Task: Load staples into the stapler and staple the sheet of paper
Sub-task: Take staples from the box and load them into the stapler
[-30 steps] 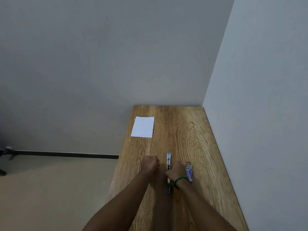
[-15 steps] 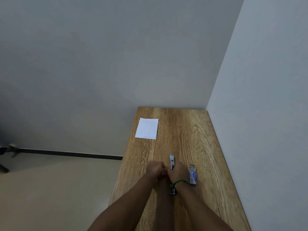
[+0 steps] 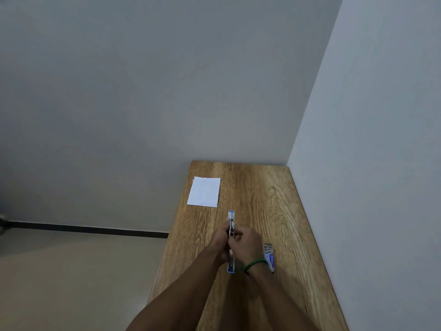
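Wood-grain table (image 3: 262, 192), narrow plank shape, pushed into a corner of plain grey walls. I see the stapler (image 3: 231, 235) lying lengthwise mid-table: slim, blue plastic w/ shiny metal channel, opened out flat, one end poking out past the knuckles, other end toward the wrists. My left hand (image 3: 218, 242) is curled on its left side, fingers closed on the stapler body. My right hand (image 3: 245, 244) is closed over it from the right, fingertips pinched at the metal channel; can't tell if a staple strip is betw. them, too small. Green beaded bracelet (image 3: 255, 263) on the right wrist. Staple box (image 3: 270, 258), small cardboard, white/blue-purple print, lies just beside the right wrist, apart from the stapler; text on it unreadable. Sheet of paper (image 3: 204, 191), white, flat rectangle w/ faint print, unreadable, sits near the table's far-left edge, well apart from both hands.
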